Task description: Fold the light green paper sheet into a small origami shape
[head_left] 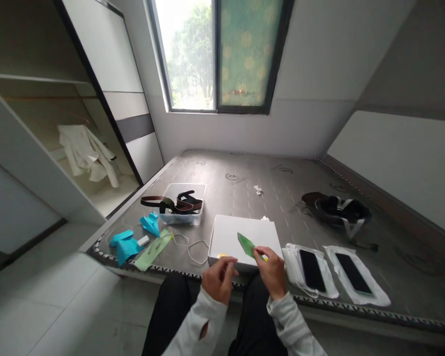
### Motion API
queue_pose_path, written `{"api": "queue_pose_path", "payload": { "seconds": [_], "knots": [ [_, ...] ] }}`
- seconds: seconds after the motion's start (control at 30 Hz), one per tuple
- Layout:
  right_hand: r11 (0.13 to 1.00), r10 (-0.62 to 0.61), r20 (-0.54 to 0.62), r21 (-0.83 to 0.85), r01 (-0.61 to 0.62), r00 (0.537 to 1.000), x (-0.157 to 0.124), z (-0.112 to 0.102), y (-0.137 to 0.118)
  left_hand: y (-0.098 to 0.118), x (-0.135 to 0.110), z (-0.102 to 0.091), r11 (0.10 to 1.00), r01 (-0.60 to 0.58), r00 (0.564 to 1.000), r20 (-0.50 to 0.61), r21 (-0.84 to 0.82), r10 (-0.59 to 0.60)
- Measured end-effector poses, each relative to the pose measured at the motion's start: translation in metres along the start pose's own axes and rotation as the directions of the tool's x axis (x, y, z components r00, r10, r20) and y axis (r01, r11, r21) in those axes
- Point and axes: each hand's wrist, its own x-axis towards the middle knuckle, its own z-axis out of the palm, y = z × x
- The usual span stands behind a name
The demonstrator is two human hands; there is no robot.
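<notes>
My right hand [272, 271] pinches a small green paper piece [246, 244] by its lower corner, holding it tilted over a white flat box [241, 232] at the near edge of the mattress. My left hand [218, 279] hovers just left of it with fingers curled toward the thumb; I cannot make out anything in them. A small yellow item [221, 255] lies on the box near my left fingertips.
A grey mattress [319, 198] carries two black phones [311, 269] [353, 273] on white pouches, a dark helmet [339, 210], a clear tray with a brown belt [178, 202], cyan folded papers [128, 244], a light green strip [152, 249] and a white cable [191, 247]. An open wardrobe [40, 148] stands left.
</notes>
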Motion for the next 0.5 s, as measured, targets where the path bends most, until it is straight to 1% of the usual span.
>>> {"api": "queue_pose_path", "payload": {
  "seconds": [0.03,0.07,0.13,0.17,0.23,0.33,0.4,0.5],
  "knots": [
    [1.000,0.008,-0.009,0.026,-0.008,1.000,-0.009,-0.001,-0.011,-0.003,-0.005,0.009,1.000,-0.015,1.000,0.016,0.010,0.015],
    [0.995,0.040,-0.016,0.092,-0.039,0.999,-0.018,-0.002,-0.021,-0.006,-0.008,0.018,0.999,-0.028,1.000,0.011,0.025,0.028],
    [0.978,0.092,-0.018,0.189,-0.087,0.996,-0.034,-0.005,-0.036,-0.013,-0.012,0.031,0.997,-0.049,0.998,-0.032,0.064,0.051],
    [0.969,0.115,-0.022,0.224,-0.107,0.993,-0.040,-0.007,-0.042,-0.015,-0.011,0.034,0.995,-0.039,0.997,-0.057,0.087,0.044],
    [0.955,0.153,-0.038,0.261,-0.138,0.987,-0.048,-0.011,-0.051,-0.020,-0.009,0.036,0.991,0.000,0.996,-0.091,0.136,0.013],
    [0.937,0.207,-0.039,0.297,-0.187,0.978,-0.054,-0.017,-0.060,-0.025,-0.006,0.035,0.980,0.048,0.994,-0.101,0.192,-0.029],
    [0.924,0.233,-0.009,0.314,-0.219,0.972,-0.056,-0.019,-0.064,-0.028,-0.006,0.035,0.979,0.067,0.994,-0.096,0.192,-0.049],
    [0.910,0.267,0.054,0.316,-0.270,0.962,-0.058,-0.023,-0.069,-0.035,-0.004,0.036,0.984,0.109,0.990,-0.099,0.138,-0.096]
  ]
}}
